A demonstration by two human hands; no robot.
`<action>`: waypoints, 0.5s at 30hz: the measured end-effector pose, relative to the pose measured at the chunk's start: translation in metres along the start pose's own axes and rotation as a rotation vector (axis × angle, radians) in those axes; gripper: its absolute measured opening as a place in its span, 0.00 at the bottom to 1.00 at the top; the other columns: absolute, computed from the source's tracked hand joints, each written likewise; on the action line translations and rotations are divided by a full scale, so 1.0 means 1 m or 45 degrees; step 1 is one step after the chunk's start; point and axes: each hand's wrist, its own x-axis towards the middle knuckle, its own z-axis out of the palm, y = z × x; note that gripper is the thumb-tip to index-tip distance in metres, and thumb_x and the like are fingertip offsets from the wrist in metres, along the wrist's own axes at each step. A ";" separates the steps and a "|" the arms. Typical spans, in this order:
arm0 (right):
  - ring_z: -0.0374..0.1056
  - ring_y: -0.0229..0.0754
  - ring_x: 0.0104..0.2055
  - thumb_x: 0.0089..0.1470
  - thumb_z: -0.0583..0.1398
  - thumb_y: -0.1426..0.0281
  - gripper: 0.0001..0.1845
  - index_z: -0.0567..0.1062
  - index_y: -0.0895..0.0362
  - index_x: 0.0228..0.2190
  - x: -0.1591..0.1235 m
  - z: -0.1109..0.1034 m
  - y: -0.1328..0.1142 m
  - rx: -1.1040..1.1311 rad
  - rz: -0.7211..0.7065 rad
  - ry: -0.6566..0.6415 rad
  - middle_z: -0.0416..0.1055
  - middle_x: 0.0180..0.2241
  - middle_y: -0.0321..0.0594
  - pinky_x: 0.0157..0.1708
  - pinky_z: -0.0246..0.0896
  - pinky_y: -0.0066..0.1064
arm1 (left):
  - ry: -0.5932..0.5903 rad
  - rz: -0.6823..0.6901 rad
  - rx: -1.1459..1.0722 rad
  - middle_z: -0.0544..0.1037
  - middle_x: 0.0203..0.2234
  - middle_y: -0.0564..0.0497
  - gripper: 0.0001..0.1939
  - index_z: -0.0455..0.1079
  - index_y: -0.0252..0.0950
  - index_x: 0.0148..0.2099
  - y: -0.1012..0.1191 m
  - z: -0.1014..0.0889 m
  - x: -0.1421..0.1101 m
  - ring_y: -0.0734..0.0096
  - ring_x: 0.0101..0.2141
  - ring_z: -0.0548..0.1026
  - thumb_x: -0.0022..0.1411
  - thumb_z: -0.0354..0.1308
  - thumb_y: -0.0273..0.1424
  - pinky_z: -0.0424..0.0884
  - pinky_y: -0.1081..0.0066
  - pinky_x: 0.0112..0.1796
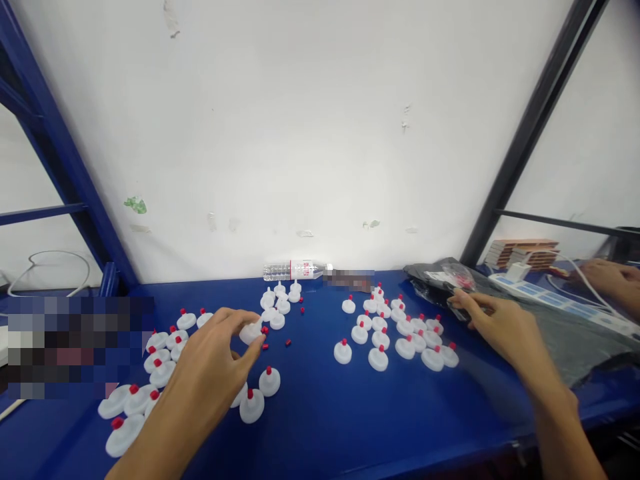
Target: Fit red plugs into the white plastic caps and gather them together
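My left hand (220, 353) has thumb and index finger closed round a white plastic nozzle lid (250, 332) whose spout has no red cap. Small red caps (288, 343) lie loose just right of those fingers. Behind them stand several uncapped white nozzle lids (283, 305). Lids with red tips (251, 407) are grouped to the left, in front and at right, some hidden by my left arm. At the right, my right hand (493, 323) pinches the edge of a black plastic bag (540, 343); its fingertips partly cover what they grip.
A clear water bottle (303, 269) lies along the wall. Past the black bag run a white power strip (565, 303) and stacked boxes (523, 253). Another person's hand (607, 277) shows at far right. Blue shelf posts (65, 140) frame the blue table (320, 427).
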 end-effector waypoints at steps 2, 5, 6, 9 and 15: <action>0.77 0.58 0.31 0.58 0.52 0.45 0.29 0.85 0.51 0.37 -0.006 -0.007 -0.012 0.028 -0.005 0.071 0.77 0.19 0.42 0.35 0.64 0.43 | -0.017 -0.021 -0.085 0.82 0.41 0.49 0.19 0.77 0.42 0.46 0.010 -0.002 -0.006 0.62 0.30 0.81 0.61 0.55 0.46 0.76 0.65 0.32; 0.76 0.55 0.27 0.58 0.53 0.45 0.28 0.85 0.51 0.33 -0.020 -0.010 -0.038 0.123 -0.084 0.127 0.77 0.19 0.42 0.31 0.63 0.41 | -0.066 -0.038 -0.174 0.83 0.40 0.51 0.18 0.76 0.43 0.46 0.025 -0.005 -0.012 0.69 0.22 0.78 0.60 0.55 0.45 0.76 0.66 0.29; 0.75 0.53 0.26 0.58 0.54 0.46 0.27 0.84 0.51 0.32 -0.027 -0.010 -0.048 0.162 -0.122 0.139 0.78 0.21 0.42 0.31 0.63 0.40 | -0.072 -0.028 -0.184 0.83 0.41 0.52 0.18 0.76 0.43 0.47 0.028 -0.006 -0.013 0.70 0.21 0.77 0.60 0.55 0.45 0.75 0.67 0.29; 0.75 0.48 0.27 0.58 0.58 0.47 0.24 0.84 0.51 0.33 -0.051 -0.002 -0.080 0.297 -0.265 0.104 0.82 0.29 0.40 0.31 0.65 0.36 | -0.067 0.017 -0.167 0.83 0.44 0.52 0.19 0.76 0.45 0.50 0.029 -0.008 -0.013 0.71 0.20 0.76 0.60 0.55 0.44 0.75 0.67 0.28; 0.75 0.43 0.31 0.64 0.59 0.60 0.12 0.82 0.48 0.39 -0.084 0.036 -0.155 0.318 -0.718 -0.465 0.83 0.38 0.34 0.33 0.65 0.33 | -0.067 0.033 -0.074 0.82 0.38 0.54 0.18 0.77 0.45 0.49 0.016 -0.012 -0.010 0.73 0.17 0.73 0.62 0.52 0.41 0.72 0.68 0.28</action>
